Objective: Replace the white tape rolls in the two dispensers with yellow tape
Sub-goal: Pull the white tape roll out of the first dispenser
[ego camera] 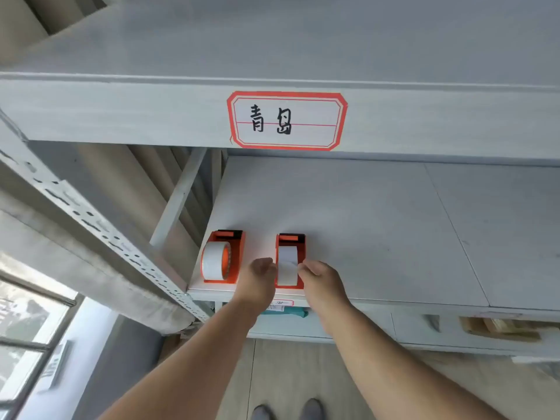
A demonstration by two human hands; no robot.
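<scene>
Reaching: you have both bare arms stretched up to the near edge of the grey shelf [378,231], one hand on each side of the right dispenser [290,261].
Right hand: your right hand [321,277] has its fingertips pinched at the right edge of the white tape roll [288,265] sitting in that dispenser.
Left hand: your left hand [260,275] lies against the dispenser's left wall with the fingers curled; whether they actually grip the orange body you cannot tell from this angle.
Right dispenser: orange, standing at the near edge of the shelf, its roll seen edge-on as a white band.
Left dispenser: a second orange dispenser [224,256] stands just left of it, near the shelf's left corner, untouched, and apart from your left hand.
Left roll: its white tape roll [215,262] is still mounted, turned so the orange core shows.
Label: a red-bordered label [286,120] with handwritten characters is stuck to the front of the shelf above.
Floor: your two shoes [286,409] show at the bottom edge.
</scene>
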